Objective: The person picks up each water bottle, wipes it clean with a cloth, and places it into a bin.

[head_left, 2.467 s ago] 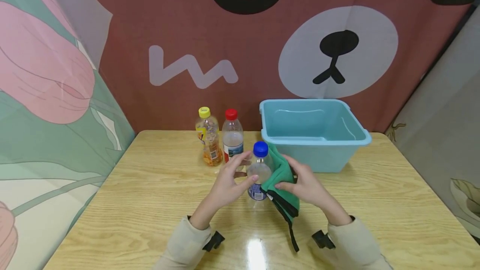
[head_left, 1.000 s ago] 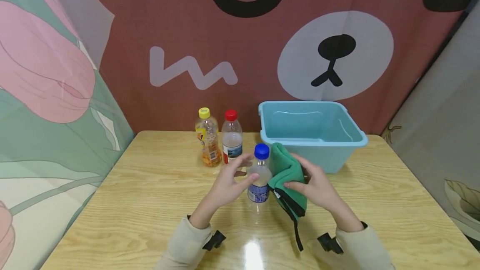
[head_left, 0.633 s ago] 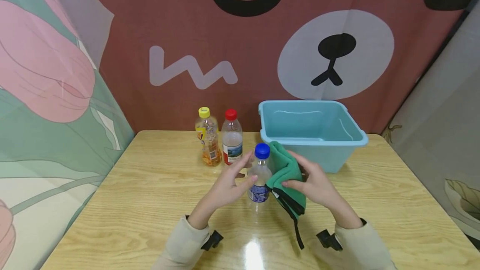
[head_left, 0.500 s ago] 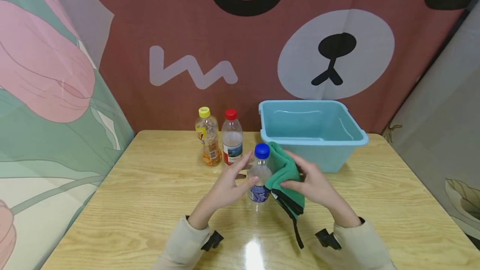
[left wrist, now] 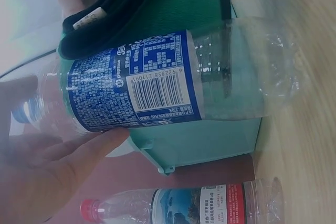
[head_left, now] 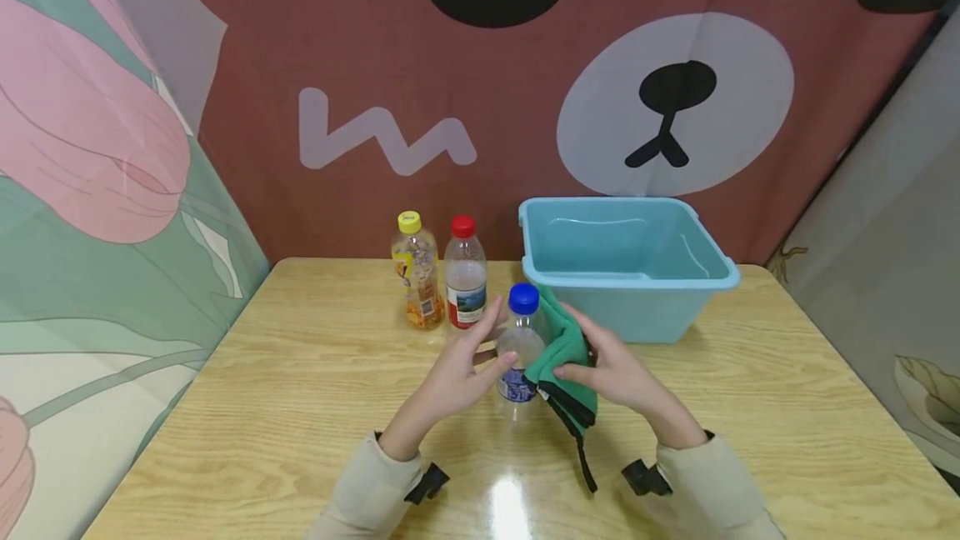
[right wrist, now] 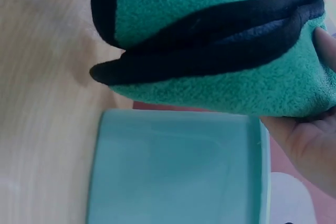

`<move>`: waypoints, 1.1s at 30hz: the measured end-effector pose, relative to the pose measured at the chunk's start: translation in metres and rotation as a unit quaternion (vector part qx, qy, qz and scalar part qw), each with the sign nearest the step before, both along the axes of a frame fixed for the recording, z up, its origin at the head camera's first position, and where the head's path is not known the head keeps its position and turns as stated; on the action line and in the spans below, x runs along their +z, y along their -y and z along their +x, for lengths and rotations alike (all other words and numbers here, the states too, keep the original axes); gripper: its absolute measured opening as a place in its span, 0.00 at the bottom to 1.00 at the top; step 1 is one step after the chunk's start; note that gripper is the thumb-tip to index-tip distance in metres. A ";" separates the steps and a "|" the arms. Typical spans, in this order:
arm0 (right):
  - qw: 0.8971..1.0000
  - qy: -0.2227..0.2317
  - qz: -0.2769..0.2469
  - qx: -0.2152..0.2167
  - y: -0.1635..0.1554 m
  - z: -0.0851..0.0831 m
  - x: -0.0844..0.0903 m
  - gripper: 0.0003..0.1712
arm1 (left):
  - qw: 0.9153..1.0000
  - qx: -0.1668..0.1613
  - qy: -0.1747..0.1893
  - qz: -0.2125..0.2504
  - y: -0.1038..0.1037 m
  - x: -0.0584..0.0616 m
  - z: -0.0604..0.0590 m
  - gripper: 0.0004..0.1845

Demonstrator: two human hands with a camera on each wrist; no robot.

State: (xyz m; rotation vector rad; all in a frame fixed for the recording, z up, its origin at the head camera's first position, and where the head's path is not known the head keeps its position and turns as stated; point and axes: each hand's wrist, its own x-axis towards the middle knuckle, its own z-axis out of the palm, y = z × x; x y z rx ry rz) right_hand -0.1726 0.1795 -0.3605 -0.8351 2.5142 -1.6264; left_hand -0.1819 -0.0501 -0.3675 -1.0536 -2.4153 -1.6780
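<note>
The left hand holds the blue-capped bottle upright on the counter, with its fingers curled against the side of the bottle at the label. The right hand grips a folded green cloth with black edging and presses it against the right side of the bottle. Compared with half a second ago, the cloth sits a little lower and closer around the body of the bottle, and over the last seconds it has gone slightly up and down while the bottle stayed in the same place; this suggests that the wiping of the bottle is in progress and not finished. In the left wrist view the bottle's label is blue with a white barcode panel, and the digits under the bars seem to read 6 922858 211091; the small print beside it is too fine to read. A small white tag is sewn at the cloth's black edge, but its writing cannot be read. Behind stand a yellow-capped bottle with amber liquid and a red-capped bottle close beside each other, and the light blue tub is just behind the right hand.
</note>
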 end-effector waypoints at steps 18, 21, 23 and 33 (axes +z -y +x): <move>0.999 0.043 0.015 0.026 -0.012 -0.009 -0.026 0.40 | 1.000 0.002 -0.020 -0.003 -0.001 -0.005 -0.003 0.37; 0.999 0.041 0.021 0.011 -0.020 -0.005 -0.024 0.40 | 1.000 0.007 -0.017 -0.005 -0.001 -0.005 -0.003 0.37; 0.999 0.036 0.031 -0.002 -0.027 -0.001 -0.021 0.40 | 1.000 0.011 -0.012 -0.006 -0.001 -0.006 -0.003 0.37; 0.994 -0.031 0.093 -0.038 -0.071 0.022 -0.010 0.40 | 1.000 0.015 -0.014 -0.006 -0.002 -0.006 -0.004 0.37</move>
